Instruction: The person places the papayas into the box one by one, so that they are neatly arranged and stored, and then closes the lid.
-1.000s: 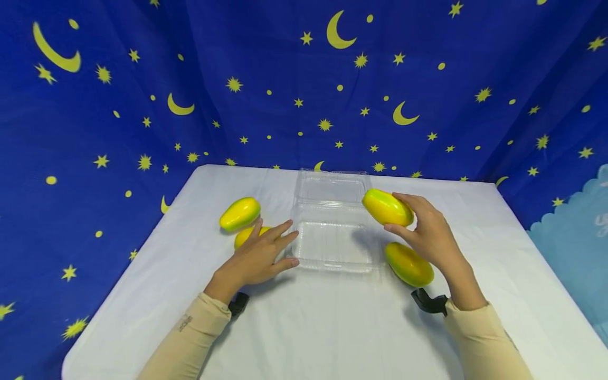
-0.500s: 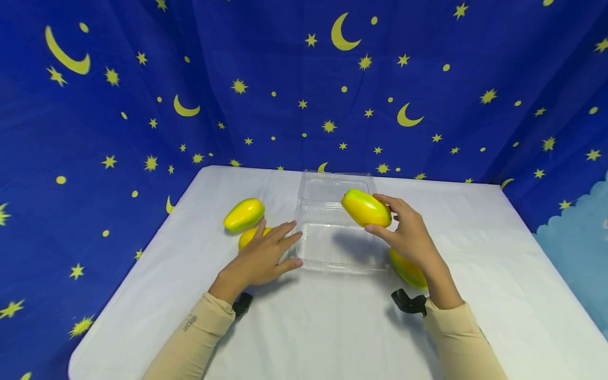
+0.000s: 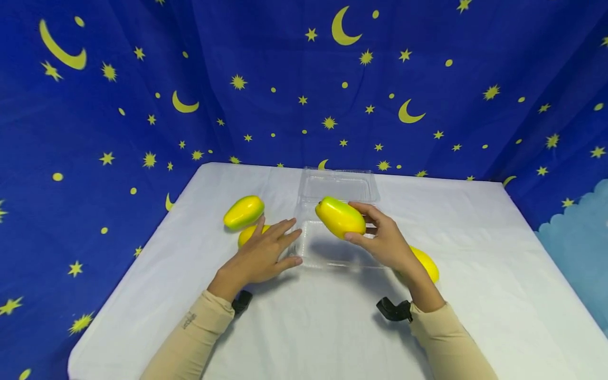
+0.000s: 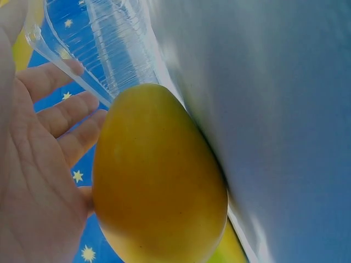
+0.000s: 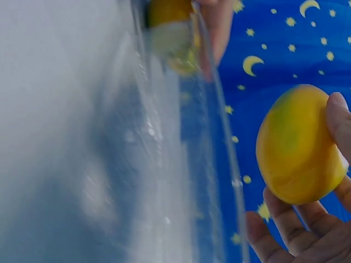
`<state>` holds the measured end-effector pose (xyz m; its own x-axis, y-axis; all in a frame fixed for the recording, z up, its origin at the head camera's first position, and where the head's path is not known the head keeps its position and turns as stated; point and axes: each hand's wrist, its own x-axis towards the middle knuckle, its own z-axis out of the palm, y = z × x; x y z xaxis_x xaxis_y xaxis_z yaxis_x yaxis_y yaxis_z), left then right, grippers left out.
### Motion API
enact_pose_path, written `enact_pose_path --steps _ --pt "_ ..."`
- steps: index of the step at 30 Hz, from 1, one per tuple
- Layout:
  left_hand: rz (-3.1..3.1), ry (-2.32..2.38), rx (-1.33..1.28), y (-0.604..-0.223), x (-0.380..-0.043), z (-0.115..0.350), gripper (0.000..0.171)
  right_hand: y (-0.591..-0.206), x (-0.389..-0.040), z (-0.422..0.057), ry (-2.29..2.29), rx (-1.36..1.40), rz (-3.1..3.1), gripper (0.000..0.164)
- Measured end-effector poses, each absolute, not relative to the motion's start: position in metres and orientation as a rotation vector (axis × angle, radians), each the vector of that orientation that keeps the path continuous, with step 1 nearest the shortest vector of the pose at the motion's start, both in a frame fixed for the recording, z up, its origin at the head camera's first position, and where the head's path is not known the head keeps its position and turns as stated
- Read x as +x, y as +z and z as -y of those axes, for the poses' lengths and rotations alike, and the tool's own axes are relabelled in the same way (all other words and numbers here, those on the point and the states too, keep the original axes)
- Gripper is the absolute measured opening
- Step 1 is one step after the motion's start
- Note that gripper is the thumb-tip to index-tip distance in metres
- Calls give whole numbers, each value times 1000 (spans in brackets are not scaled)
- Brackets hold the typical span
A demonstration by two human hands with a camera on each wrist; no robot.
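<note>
My right hand (image 3: 387, 240) grips a yellow-green mango (image 3: 339, 217) between thumb and fingers, held in the air over the clear plastic clamshell box (image 3: 339, 186). The right wrist view shows this mango (image 5: 299, 145) in the fingers, beside the box wall (image 5: 211, 181). My left hand (image 3: 258, 256), fingers spread, is at the box's left side and partly hides a second mango (image 3: 247, 236). Seen from the left wrist, that mango (image 4: 159, 181) lies in front of the palm (image 4: 38, 175), and the fingertips reach the box edge (image 4: 82, 82).
Another mango (image 3: 244, 212) lies farther back on the left. One more mango (image 3: 426, 264) lies right of the box, partly behind my right wrist. The box's lid lies folded back toward the blue star-patterned curtain (image 3: 285, 79). Everything stands on a white-covered table (image 3: 304, 338).
My right hand has carried its mango leftward from the box's right side to above its middle, dipping slightly at the end. The left hand has stayed in place.
</note>
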<state>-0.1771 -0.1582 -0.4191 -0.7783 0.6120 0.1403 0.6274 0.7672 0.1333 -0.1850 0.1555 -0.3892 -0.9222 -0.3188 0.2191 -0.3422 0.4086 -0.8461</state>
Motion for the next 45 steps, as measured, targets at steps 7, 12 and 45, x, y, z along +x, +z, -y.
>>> enact_pose_path --steps 7,12,45 --pt "2869 -240 -993 -418 -178 158 79 -398 -183 -137 1658 668 2680 66" --pt "2876 -242 -984 -417 -178 158 80 -403 -182 -132 1620 711 2736 65" --pt "2881 -204 -968 -415 -177 155 83 -416 -190 -124 1746 813 2840 55"
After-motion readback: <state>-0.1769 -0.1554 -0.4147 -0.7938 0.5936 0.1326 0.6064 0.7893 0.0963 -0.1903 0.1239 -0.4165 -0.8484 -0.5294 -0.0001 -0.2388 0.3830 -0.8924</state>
